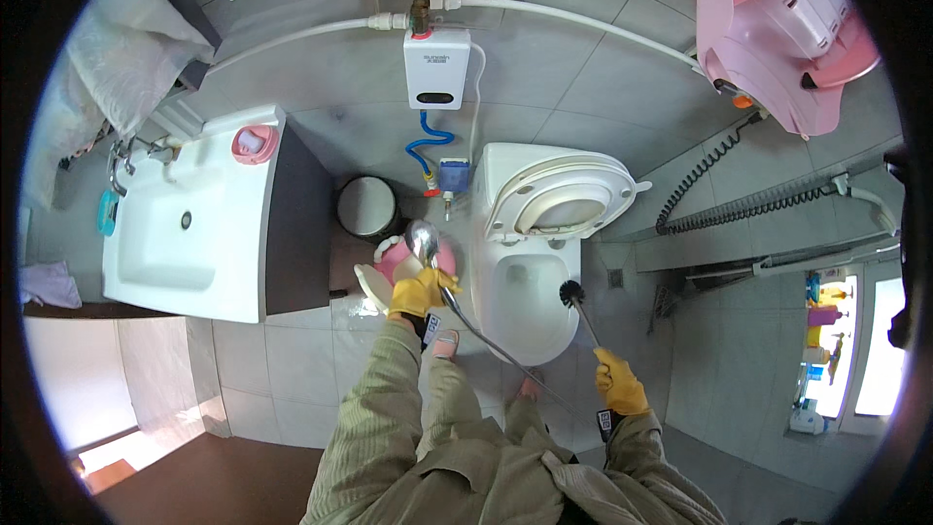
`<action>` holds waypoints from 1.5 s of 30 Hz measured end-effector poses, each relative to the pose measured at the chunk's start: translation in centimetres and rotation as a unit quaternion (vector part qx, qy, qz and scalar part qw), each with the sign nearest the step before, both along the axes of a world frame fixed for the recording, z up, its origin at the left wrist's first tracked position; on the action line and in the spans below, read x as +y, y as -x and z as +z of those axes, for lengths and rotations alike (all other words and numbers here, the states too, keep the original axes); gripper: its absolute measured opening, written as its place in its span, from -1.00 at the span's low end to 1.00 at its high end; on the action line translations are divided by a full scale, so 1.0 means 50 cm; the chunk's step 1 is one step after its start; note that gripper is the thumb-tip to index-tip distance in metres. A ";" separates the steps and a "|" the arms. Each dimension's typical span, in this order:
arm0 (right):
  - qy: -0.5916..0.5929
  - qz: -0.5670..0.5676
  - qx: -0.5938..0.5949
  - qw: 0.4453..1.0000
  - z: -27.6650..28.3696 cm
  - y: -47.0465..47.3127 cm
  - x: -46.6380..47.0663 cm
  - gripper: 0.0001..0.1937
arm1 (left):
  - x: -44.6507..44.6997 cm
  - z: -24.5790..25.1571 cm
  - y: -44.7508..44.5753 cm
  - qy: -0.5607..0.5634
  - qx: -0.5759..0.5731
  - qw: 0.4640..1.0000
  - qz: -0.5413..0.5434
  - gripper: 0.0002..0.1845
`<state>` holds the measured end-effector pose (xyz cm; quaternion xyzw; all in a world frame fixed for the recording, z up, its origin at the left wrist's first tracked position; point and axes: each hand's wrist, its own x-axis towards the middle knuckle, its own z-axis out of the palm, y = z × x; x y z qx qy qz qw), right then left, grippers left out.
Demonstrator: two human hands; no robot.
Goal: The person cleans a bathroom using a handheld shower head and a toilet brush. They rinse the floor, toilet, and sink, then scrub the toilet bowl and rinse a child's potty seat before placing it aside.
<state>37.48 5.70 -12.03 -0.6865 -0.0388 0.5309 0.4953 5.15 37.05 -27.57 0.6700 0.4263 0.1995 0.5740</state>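
Observation:
My left hand (419, 293), in a yellow rubber glove, grips a metal shower head (423, 239) with its hose trailing down to the right. Behind that hand, a pink and white object (397, 260) stands on the floor, partly hidden. In another yellow glove, my right hand (618, 381) is closed on the handle of a toilet brush (572, 294). Its black bristles are at the right rim of the white toilet bowl (520, 321). The toilet's seat and lid (563, 198) are raised.
A washbasin (251, 262) on a dark cabinet is at the left, with a round bin (367, 206) beside it. A white water heater (437, 73) hangs on the wall. Pink tubs (787, 73) are at the upper right, above a coiled black hose (692, 182). Bottles (824, 317) line a window ledge.

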 end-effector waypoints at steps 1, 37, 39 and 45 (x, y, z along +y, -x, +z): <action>-0.013 -0.015 0.019 1.000 0.007 0.015 0.002 -0.77 | 0.035 0.024 0.006 -0.108 0.078 0.990 -0.042 -0.79; 0.196 -0.061 0.067 0.976 0.027 0.100 0.102 -0.79 | 0.368 0.188 -0.294 0.324 -0.262 0.900 -0.128 -0.77; 0.216 -0.061 0.070 0.972 0.004 0.092 0.095 -0.79 | 0.372 0.195 -0.291 0.283 -0.300 0.899 -0.147 -0.78; 0.219 -0.111 0.096 0.965 -0.066 0.075 0.051 -0.47 | 0.377 0.194 -0.197 0.284 -0.241 0.927 -0.046 -0.84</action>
